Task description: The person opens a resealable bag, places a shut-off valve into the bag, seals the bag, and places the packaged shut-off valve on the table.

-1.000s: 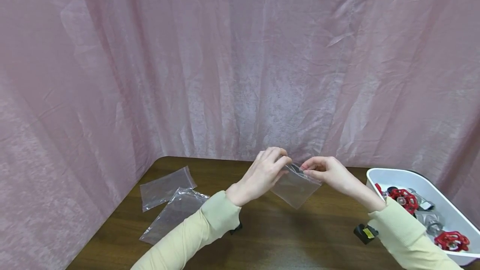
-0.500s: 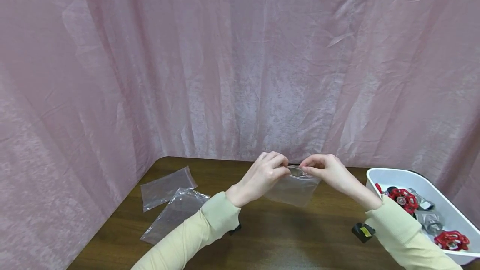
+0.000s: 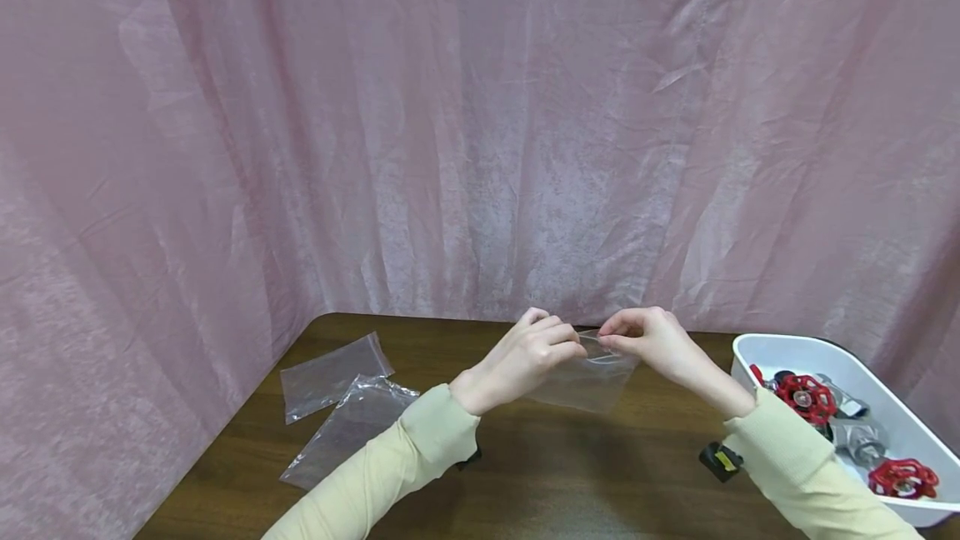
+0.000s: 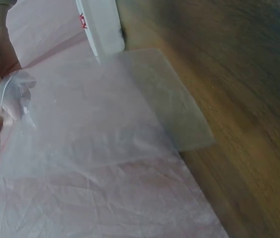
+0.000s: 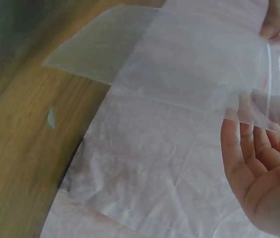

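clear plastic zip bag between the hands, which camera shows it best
Right wrist view: the clear plastic zip bag fills much of it, its pale seal line plain. The left wrist view also shows it large, but its mouth sits near the frame's left edge; the head view shows it small, partly behind the left hand.

bag (image 3: 588, 383) bottom now flatter, was a hanging point; left hand (image 3: 517, 365) fingertips lower at bag mouth.
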`<state>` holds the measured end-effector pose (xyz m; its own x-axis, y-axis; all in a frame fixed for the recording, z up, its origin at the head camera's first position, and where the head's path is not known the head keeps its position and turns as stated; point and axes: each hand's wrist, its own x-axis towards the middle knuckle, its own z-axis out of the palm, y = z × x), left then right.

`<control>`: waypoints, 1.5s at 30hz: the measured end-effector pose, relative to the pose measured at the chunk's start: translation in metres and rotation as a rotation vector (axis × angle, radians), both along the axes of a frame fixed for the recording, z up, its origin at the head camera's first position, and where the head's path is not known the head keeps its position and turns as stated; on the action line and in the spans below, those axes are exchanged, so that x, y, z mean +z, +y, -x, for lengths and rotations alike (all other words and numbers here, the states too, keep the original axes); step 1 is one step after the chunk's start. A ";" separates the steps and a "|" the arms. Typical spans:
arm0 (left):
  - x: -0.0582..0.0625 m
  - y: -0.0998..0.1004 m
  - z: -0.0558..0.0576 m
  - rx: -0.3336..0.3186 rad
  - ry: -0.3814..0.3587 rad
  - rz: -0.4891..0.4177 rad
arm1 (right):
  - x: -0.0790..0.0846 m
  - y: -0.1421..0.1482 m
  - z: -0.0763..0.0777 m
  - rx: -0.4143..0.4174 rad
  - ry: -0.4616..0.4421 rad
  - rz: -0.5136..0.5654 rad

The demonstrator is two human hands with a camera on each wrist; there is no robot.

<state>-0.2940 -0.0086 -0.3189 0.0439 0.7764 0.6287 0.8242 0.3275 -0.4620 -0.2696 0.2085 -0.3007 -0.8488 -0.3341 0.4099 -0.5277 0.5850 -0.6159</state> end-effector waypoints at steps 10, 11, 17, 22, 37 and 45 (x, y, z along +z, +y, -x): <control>-0.006 0.001 -0.002 -0.007 -0.020 0.040 | 0.001 -0.005 0.002 -0.128 0.075 -0.051; -0.006 0.002 -0.002 -0.009 -0.024 0.043 | 0.001 -0.005 0.003 -0.144 0.085 -0.058; -0.007 0.004 -0.004 -0.044 -0.095 0.051 | -0.001 -0.009 0.005 -0.236 0.212 -0.127; -0.007 0.005 -0.004 -0.085 -0.163 0.071 | -0.002 -0.015 0.005 -0.341 0.303 -0.209; -0.012 0.009 -0.004 -0.067 -0.170 0.057 | -0.017 -0.016 0.014 -0.266 0.432 -0.264; -0.014 0.004 0.013 -0.113 -0.291 -0.093 | -0.016 -0.010 0.016 -0.188 0.406 -0.262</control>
<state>-0.3068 -0.0046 -0.3327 -0.0653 0.7155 0.6955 0.9509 0.2559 -0.1739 -0.2860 0.1983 -0.3167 -0.6938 -0.3264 0.6420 -0.5646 0.7998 -0.2035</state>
